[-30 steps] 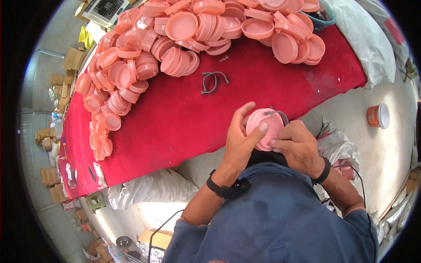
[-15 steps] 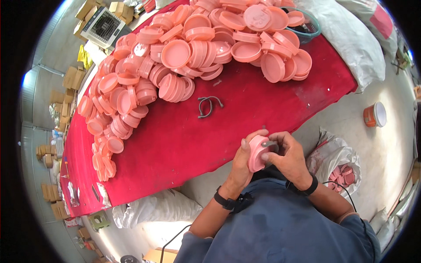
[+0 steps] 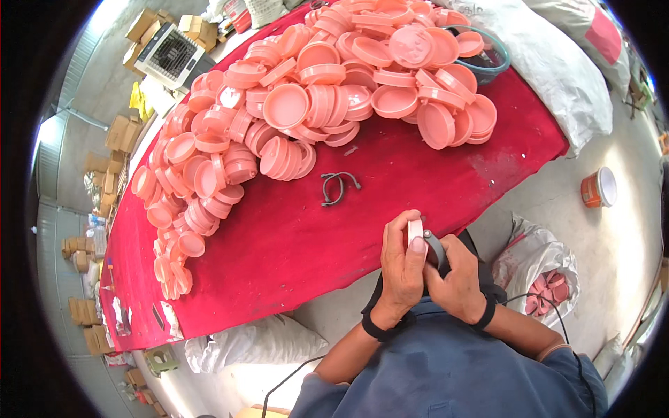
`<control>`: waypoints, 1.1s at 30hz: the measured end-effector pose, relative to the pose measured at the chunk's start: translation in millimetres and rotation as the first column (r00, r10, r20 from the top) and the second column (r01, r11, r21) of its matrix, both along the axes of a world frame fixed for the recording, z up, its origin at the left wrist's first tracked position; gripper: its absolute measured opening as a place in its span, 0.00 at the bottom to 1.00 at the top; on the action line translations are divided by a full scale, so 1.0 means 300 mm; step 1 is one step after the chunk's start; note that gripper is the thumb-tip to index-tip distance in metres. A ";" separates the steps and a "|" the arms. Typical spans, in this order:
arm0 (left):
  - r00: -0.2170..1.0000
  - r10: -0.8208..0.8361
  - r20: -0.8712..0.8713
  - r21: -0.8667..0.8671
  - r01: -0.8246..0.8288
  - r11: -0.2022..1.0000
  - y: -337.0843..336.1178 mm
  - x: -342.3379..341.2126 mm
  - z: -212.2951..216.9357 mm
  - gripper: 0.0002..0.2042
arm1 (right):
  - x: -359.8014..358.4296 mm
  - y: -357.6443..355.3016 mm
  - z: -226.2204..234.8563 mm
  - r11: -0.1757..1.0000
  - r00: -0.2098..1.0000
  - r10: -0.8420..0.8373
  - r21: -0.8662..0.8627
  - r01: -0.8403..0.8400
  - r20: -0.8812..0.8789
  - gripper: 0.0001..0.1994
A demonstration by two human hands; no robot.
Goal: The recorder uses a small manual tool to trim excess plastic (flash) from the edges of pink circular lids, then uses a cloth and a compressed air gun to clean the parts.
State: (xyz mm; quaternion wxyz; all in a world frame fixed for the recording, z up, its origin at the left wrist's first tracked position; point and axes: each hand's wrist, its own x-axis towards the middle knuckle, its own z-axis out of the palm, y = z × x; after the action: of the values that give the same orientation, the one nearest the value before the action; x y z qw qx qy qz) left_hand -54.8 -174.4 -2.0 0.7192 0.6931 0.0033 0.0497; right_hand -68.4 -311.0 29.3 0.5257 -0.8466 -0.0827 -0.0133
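Observation:
My left hand [image 3: 401, 268] grips a round pink plastic lid [image 3: 415, 230], seen edge-on, close in front of my chest. My right hand [image 3: 456, 279] presses a dark grey ring [image 3: 436, 249] against the lid's right side; most of the lid is hidden by my fingers. Both wrists wear black bands. A loose dark grey ring [image 3: 336, 187] lies on the red tablecloth [image 3: 293, 244] just beyond my hands. A big heap of pink lids [image 3: 306, 111] covers the far half of the table.
A white sack [image 3: 536, 268] holding pink lids stands on the floor at my right. An orange cup [image 3: 598, 188] sits on the concrete farther right. A teal bowl [image 3: 488, 56] rests among the lids. Cardboard boxes [image 3: 122, 132] line the left side.
The lid has turned from face-up to edge-on between my hands. My hands have drawn closer together around it, near my chest.

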 end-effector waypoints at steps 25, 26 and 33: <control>0.986 -0.121 0.119 0.521 0.041 0.853 -0.213 0.278 0.038 0.27 | -0.620 -1.063 -0.664 0.506 0.696 -0.705 -0.591 0.629 0.137 0.35; 0.982 -0.035 0.187 0.529 -0.071 0.845 -0.203 0.354 0.038 0.25 | -0.705 -1.149 -0.754 0.502 0.694 -0.705 -0.589 0.633 0.145 0.35; 0.931 0.005 0.364 0.627 -0.249 0.739 -0.201 0.635 -0.010 0.15 | -0.580 -1.015 -0.807 0.694 0.840 -0.528 -0.635 0.339 -0.128 0.29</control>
State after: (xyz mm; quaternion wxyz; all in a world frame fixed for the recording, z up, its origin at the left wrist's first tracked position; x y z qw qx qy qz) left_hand 135.8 -234.7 -5.0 0.4102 0.8815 -0.0902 0.2155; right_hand -242.3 -615.6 -212.7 0.2245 -0.9530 0.2030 0.0169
